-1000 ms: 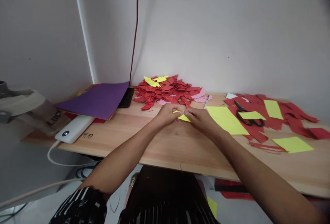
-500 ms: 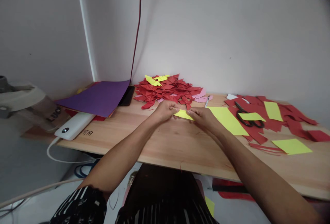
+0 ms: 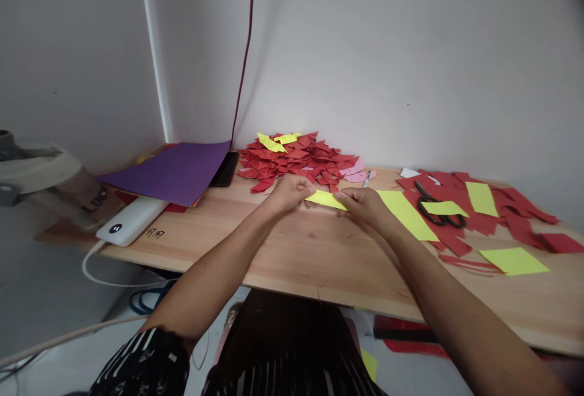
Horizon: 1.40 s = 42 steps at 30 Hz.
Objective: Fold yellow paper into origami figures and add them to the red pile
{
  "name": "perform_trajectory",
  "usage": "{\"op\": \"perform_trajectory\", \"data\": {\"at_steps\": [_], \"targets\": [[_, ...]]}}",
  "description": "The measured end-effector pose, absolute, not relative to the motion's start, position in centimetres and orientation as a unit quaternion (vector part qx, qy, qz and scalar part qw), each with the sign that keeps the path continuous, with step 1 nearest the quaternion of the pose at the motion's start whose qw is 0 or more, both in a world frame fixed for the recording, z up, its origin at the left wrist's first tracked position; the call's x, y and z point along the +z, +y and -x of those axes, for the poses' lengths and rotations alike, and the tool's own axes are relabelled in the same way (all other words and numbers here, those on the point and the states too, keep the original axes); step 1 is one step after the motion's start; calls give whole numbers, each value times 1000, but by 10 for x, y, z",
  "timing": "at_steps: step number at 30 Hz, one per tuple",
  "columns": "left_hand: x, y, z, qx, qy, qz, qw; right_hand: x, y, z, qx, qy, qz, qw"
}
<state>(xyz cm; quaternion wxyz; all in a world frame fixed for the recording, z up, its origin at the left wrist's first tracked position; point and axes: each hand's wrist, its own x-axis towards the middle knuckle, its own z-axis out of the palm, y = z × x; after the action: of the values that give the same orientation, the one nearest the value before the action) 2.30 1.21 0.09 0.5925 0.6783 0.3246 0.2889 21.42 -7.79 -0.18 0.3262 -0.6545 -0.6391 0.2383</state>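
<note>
A narrow strip of yellow paper (image 3: 325, 199) is stretched between my two hands, just above the wooden table (image 3: 292, 256). My left hand (image 3: 293, 193) pinches its left end, and my right hand (image 3: 363, 201) grips the right end with the thumb on top. Behind the hands lies a heap of folded red paper pieces (image 3: 292, 162), with a few folded yellow pieces (image 3: 271, 142) on top. A larger yellow sheet (image 3: 406, 216) rests beside my right hand.
Black-handled scissors (image 3: 440, 219) lie among red paper scraps (image 3: 483, 222) at the right, partly under a yellow piece. A pen (image 3: 367, 178) is behind my right hand. Purple paper (image 3: 173, 171), a dark phone-like slab (image 3: 224, 171) and a cabled white power bank (image 3: 132, 222) are at the left.
My right hand has shifted slightly right, so more of the yellow strip shows between the hands. Both hands keep hold of it.
</note>
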Motion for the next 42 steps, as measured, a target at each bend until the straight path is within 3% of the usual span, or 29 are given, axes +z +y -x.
{"op": "perform_trajectory", "data": {"at_steps": [8,16,22,30,42], "targets": [[-2,14,-20,272,296,-728,555,3,-81,-214,274,-611,660,342],[0,9,-20,406,222,-823,329,17,-84,-215,438,-586,568,377],[-4,6,-22,458,136,-848,230,9,-84,-212,444,-586,568,370],[4,9,-18,396,192,-872,216,1,-80,-218,225,-667,631,326],[-7,0,-21,245,200,-941,119,3,-85,-196,93,-741,612,260]]}}
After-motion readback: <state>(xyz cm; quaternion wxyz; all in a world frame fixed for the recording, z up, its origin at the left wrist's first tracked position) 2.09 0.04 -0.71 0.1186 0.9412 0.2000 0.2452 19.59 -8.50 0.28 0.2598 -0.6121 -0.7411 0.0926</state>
